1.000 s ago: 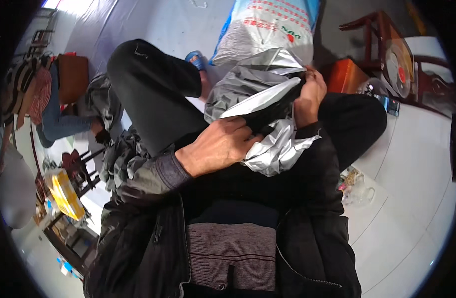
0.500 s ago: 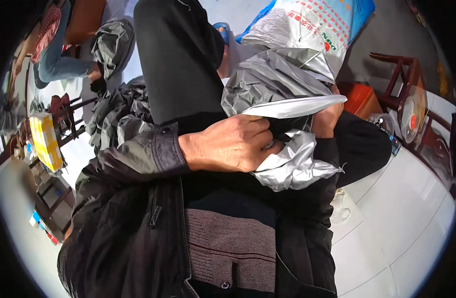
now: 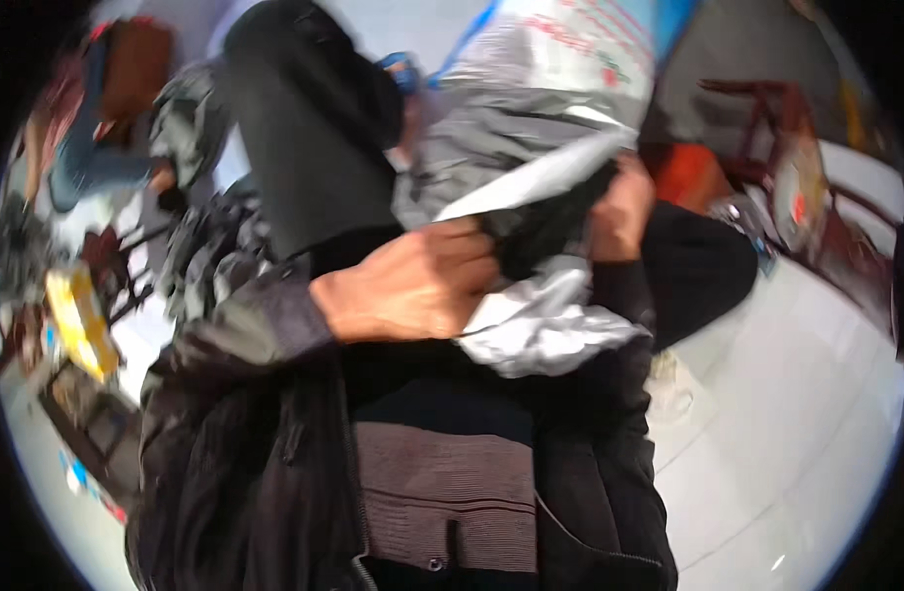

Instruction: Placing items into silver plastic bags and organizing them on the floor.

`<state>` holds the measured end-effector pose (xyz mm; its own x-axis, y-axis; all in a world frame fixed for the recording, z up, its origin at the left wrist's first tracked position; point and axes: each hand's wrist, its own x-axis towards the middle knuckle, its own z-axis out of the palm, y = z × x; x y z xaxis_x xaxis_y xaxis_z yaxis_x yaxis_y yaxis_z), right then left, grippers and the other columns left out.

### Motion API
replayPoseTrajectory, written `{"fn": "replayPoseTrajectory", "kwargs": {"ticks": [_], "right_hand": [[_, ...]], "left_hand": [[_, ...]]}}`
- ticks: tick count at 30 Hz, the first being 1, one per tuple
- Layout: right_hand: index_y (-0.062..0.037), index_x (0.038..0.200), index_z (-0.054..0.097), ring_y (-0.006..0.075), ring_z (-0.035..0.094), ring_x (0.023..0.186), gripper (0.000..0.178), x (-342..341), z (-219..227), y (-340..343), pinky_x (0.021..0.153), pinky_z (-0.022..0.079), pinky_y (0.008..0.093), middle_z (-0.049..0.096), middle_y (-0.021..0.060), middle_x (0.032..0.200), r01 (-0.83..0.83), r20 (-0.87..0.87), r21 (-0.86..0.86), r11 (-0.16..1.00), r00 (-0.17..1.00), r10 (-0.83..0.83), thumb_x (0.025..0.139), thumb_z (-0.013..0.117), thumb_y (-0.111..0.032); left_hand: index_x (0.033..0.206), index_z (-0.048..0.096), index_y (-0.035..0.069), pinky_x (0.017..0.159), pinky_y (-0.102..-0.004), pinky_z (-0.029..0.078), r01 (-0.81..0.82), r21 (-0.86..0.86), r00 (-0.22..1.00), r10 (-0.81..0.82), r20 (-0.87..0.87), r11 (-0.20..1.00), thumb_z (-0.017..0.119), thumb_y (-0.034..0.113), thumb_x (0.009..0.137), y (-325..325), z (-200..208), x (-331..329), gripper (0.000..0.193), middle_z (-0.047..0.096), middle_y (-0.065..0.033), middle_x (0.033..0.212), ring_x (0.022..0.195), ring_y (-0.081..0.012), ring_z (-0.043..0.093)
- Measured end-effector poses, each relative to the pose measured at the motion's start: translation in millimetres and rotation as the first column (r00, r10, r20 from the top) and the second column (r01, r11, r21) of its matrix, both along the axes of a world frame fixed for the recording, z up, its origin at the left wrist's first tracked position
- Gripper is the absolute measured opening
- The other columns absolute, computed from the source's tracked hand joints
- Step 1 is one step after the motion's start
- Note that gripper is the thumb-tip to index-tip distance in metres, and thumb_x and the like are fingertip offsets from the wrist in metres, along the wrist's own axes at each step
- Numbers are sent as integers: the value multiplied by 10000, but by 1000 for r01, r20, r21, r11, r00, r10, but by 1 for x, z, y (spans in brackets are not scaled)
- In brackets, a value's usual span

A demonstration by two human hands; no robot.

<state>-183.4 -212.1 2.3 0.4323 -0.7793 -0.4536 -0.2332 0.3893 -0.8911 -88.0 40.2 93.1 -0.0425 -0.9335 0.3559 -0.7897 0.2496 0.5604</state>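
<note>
A piece of grey, silver-backed fabric [image 3: 506, 133] lies bunched over my lap, its folds blurred by motion. My left hand [image 3: 417, 281] is closed on the near left edge of this fabric, fingers curled inward. On the opposite side my right hand [image 3: 624, 207] grips the fabric's edge, its fingertips partly hidden. Between the two hands the fabric gapes, with a dark inside and a pale silver strip along its upper edge. A crumpled silver part hangs below, beside my left knuckles.
Beyond the fabric stands a white and blue printed sack [image 3: 570, 49]. More grey fabric [image 3: 210, 246] is heaped at left, near another person's leg [image 3: 102, 172]. A yellow and white package [image 3: 80, 320] is farther left. At right are an orange-red box [image 3: 683, 177] and wooden stools [image 3: 767, 128].
The whole view has shifted, so most things sit farther left and look blurred. The fabric between my hands gapes wider, showing more of its dark inside. Both hands keep their hold.
</note>
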Motion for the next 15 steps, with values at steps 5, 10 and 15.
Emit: {"fn": "replayPoseTrajectory", "kwargs": {"ticks": [5, 10, 15], "right_hand": [[-14, 1047, 715, 175, 594, 778, 219, 18, -55, 10, 721, 483, 335, 662, 44, 851, 60, -1, -305, 951, 998, -63, 980, 575, -169], [0, 1053, 689, 132, 591, 726, 184, 24, -73, 4, 670, 472, 276, 642, 25, 816, 267, 276, 50, 962, 922, -271, 992, 549, -102], [5, 1044, 676, 107, 581, 729, 183, 30, -79, 7, 672, 468, 266, 642, 19, 839, 265, 250, -112, 958, 940, -231, 1017, 520, -87]], "left_hand": [[788, 602, -32, 643, -416, 485, -82, 48, 994, 86, -72, 995, 619, 9, 589, 7, -4, 5, 204, 517, -115, 766, 707, -306, 537], [811, 614, -40, 664, -422, 497, -37, 61, 996, 42, -83, 997, 664, 35, 627, -3, -6, 9, 205, 577, -139, 814, 747, -336, 576], [825, 634, -33, 695, -427, 509, 4, 105, 999, 1, -48, 994, 712, 63, 630, -9, -3, 15, 231, 635, -142, 837, 776, -342, 621]]}}
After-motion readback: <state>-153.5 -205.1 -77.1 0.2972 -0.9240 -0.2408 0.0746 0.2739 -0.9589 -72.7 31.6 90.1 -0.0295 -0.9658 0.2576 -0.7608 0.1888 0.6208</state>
